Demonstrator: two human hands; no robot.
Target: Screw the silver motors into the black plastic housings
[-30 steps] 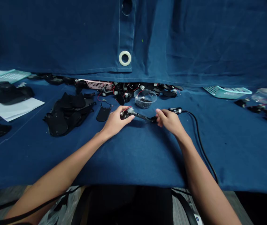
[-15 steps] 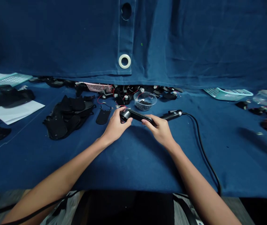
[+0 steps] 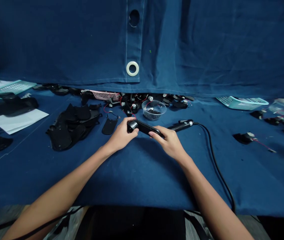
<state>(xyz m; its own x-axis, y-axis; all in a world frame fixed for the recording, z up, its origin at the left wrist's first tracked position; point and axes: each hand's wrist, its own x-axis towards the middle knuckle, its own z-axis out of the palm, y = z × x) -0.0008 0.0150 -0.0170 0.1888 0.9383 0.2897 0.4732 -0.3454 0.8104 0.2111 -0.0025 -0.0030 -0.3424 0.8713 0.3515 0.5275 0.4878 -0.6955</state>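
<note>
Both my hands hold a long black plastic housing (image 3: 144,128) above the middle of the blue-covered table. My left hand (image 3: 123,134) is closed on its round, cylinder-like end. The slim end lies in my right hand (image 3: 168,139), with the thumb along the near side and the other fingers partly hidden. Just beyond the right hand, a black corded electric screwdriver (image 3: 183,125) rests on the cloth. Behind the housing stands a clear plastic bowl (image 3: 154,110) with many small dark pieces, seemingly screws. A flat black cover (image 3: 110,126) lies left of my left hand.
Black plastic shells (image 3: 73,128) are piled at left, near white paper (image 3: 19,120). Wired parts and a pink basket (image 3: 104,95) line the back, under a hanging blue cloth (image 3: 82,43). A teal basket (image 3: 243,103) and a wired black part (image 3: 244,137) are at right. The screwdriver's cable (image 3: 214,156) runs off the front edge.
Another person's hand at the far right has left the view; a black part with red wires now shows there. The housing has tilted slightly in my hands, which keep their hold.
</note>
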